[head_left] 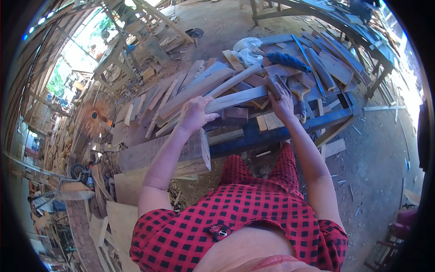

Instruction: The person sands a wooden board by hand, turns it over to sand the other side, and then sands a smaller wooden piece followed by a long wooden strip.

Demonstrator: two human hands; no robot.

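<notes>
A pale wooden piece (238, 99) lies slanted across the pile between my two hands. My left hand (195, 114) is closed round its left end, with the thumb pointing right. At its right end, my right hand (282, 100) grips a small dark block (274, 86), whose underside is hidden by the fingers. Just right of that hand is a brush with a wooden handle (300, 93). Below my left forearm is a thick wooden beam (167, 154). More loose boards (199, 90) lie behind the piece.
A clear plastic bag (248, 51), a dark blue cloth (288, 60) and a long blue ruler (310, 65) rest on the wood pile. A blue bench edge (290, 130) runs in front of me. Another wood-laden table (294, 11) stands at the upper right.
</notes>
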